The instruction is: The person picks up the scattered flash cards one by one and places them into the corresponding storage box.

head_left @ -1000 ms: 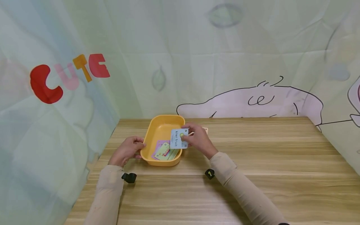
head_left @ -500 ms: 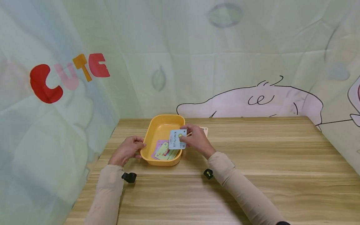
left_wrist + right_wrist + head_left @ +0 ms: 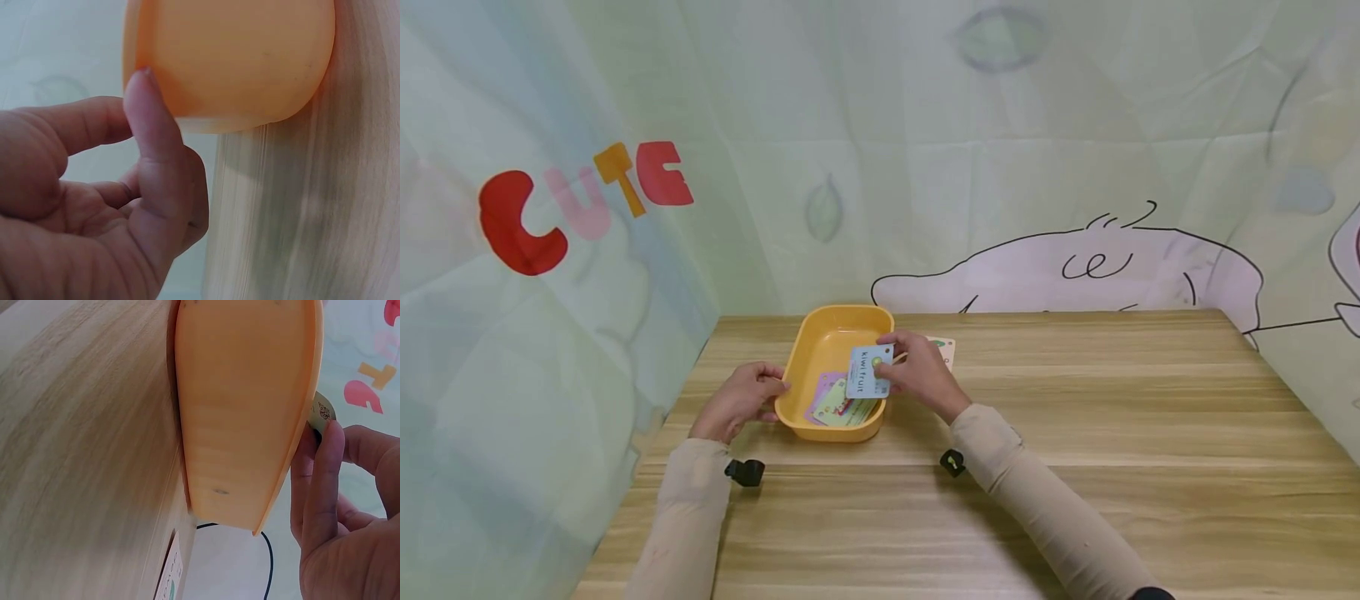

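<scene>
My left hand [image 3: 741, 402] pinches the left rim of a yellow plastic bin [image 3: 831, 434] between thumb and fingers; the left wrist view shows the thumb [image 3: 150, 119] against its wall. My right hand [image 3: 925, 379] pinches a light blue "kiwi fruit" flashcard [image 3: 860, 375] over the bin's right rim. In the right wrist view that card [image 3: 322, 414] shows only as a small corner with a printed code. Inside the bin lie a purple card [image 3: 818, 398] and a pale green card [image 3: 831, 410] with a red picture, overlapping and partly covered by the kiwi card.
A cream-coloured card [image 3: 945, 350] lies on the wooden table [image 3: 1075, 450] behind my right hand, partly hidden. A printed cloth [image 3: 985, 167] hangs along the table's back and left sides. Black wrist devices [image 3: 745, 472] sit under both wrists.
My right hand has shifted slightly left with the kiwi card, farther over the bin. More of the cream card shows behind it. My left hand and the bin stay still.
</scene>
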A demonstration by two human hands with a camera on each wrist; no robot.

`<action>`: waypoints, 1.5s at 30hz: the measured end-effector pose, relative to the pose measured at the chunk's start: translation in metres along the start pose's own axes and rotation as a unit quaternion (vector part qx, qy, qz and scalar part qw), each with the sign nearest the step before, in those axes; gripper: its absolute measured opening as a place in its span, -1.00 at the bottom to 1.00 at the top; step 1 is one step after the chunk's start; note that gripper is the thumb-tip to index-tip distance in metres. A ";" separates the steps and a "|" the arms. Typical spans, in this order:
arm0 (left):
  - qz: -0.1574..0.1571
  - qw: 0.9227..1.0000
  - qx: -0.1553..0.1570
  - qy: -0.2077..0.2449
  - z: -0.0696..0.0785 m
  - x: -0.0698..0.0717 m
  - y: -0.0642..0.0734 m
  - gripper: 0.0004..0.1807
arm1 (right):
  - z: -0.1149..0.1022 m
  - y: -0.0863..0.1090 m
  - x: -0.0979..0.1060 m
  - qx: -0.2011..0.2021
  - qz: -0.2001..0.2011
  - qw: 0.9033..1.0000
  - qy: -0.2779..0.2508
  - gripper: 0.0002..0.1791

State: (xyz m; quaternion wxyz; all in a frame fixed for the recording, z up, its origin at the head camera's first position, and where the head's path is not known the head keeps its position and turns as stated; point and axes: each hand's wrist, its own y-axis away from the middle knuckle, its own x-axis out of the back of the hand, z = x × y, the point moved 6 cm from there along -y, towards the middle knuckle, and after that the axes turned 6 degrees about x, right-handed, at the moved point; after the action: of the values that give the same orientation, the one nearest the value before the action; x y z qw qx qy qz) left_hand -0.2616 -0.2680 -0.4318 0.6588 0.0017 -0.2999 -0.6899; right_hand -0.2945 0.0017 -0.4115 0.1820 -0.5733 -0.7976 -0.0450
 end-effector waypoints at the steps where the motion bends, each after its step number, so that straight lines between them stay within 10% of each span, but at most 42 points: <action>1: -0.001 1.000 -0.001 0.000 0.000 0.000 0.000 -0.64 | 0.000 0.000 0.000 0.000 0.001 1.000 0.001 -0.51; 45: 0.000 1.000 0.008 0.002 0.000 0.001 0.001 -0.65 | -0.001 0.000 -0.003 0.011 0.011 1.000 0.000 -0.57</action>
State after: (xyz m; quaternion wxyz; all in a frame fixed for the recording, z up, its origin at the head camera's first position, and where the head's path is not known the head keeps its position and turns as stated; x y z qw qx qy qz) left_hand -0.2607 -0.2687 -0.4306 0.6595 0.0084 -0.3041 -0.6874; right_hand -0.2930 -0.0014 -0.4120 0.1888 -0.5800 -0.7917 -0.0336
